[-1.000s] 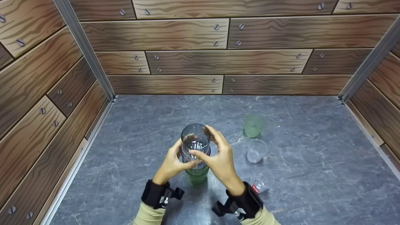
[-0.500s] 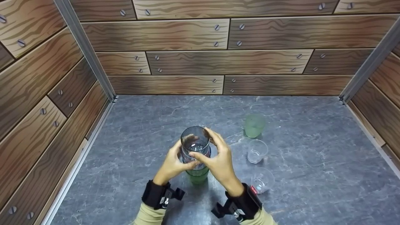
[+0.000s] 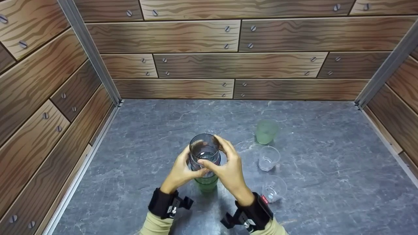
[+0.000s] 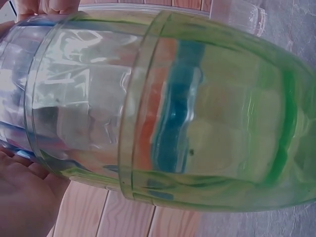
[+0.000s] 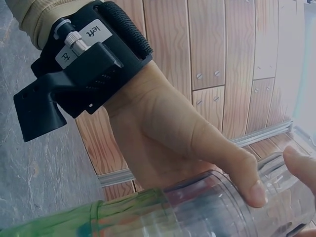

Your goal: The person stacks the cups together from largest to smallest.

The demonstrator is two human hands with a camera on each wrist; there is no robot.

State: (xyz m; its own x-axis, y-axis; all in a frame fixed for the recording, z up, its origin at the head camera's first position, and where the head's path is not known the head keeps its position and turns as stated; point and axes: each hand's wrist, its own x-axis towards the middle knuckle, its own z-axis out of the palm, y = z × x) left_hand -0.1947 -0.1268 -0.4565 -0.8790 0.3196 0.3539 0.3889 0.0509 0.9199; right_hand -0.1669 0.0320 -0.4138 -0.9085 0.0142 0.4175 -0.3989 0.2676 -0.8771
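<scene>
A stack of nested plastic cups stands upright in front of me. Its lowest part is a green cup [image 3: 207, 186], with clear cups [image 4: 89, 84] above it and a dark-tinted cup [image 3: 204, 145] on top. My left hand [image 3: 180, 168] curls round the middle of the stack from the left, thumb across the front. With fingers and thumb, my right hand [image 3: 230, 166] grips the top cup from the right, just below its rim. In the left wrist view, blue and orange bands show through the green cup's wall.
To the right of the stack stand a pale green cup [image 3: 266, 132], a clear cup [image 3: 268, 159] and another clear cup [image 3: 274, 190], in a rough row. Wood-patterned walls [image 3: 192, 88] close off the back and sides of the grey marbled table [image 3: 156, 127].
The top cup has sunk slightly lower into the stack, and my right hand has come down a little with it. My left hand has stayed nearly still.
</scene>
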